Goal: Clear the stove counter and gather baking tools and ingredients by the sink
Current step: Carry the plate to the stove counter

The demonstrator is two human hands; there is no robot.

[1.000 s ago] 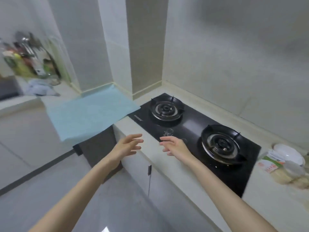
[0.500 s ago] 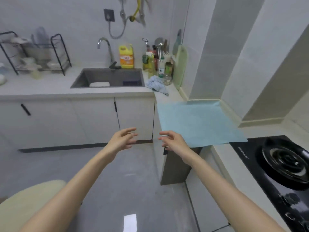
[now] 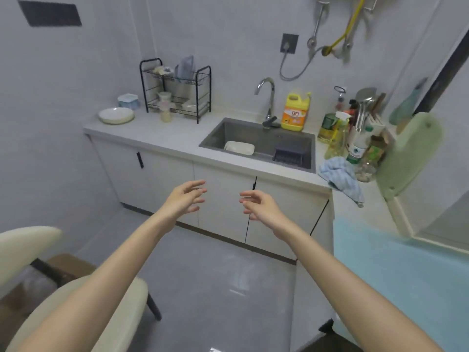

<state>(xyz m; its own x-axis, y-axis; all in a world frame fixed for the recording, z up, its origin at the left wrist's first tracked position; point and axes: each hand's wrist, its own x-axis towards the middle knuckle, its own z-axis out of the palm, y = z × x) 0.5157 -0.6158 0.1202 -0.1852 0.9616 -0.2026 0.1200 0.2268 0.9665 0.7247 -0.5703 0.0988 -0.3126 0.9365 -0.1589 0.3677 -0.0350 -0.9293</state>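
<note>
My left hand [image 3: 184, 200] and my right hand [image 3: 261, 205] are held out in mid-air over the floor, in front of the white cabinets, both empty with fingers spread. Ahead is the grey sink [image 3: 256, 134] set in the grey counter [image 3: 162, 133]; a white block [image 3: 239, 148] and a dark rack [image 3: 288, 154] lie in it. A white plate [image 3: 116, 115] and a small blue box [image 3: 128, 100] sit at the counter's far left beside a black wire rack [image 3: 176, 91]. The stove is out of view.
A yellow detergent jug [image 3: 295, 111], several bottles [image 3: 355, 138] and a blue cloth [image 3: 340, 176] crowd the corner right of the sink. A green cutting board [image 3: 408, 153] leans on the wall. A blue mat [image 3: 401, 278] covers the right counter. A cream chair [image 3: 83, 301] stands lower left.
My view has swung left from the stove to the sink counter. Both hands stay empty and spread, held in front of me throughout.
</note>
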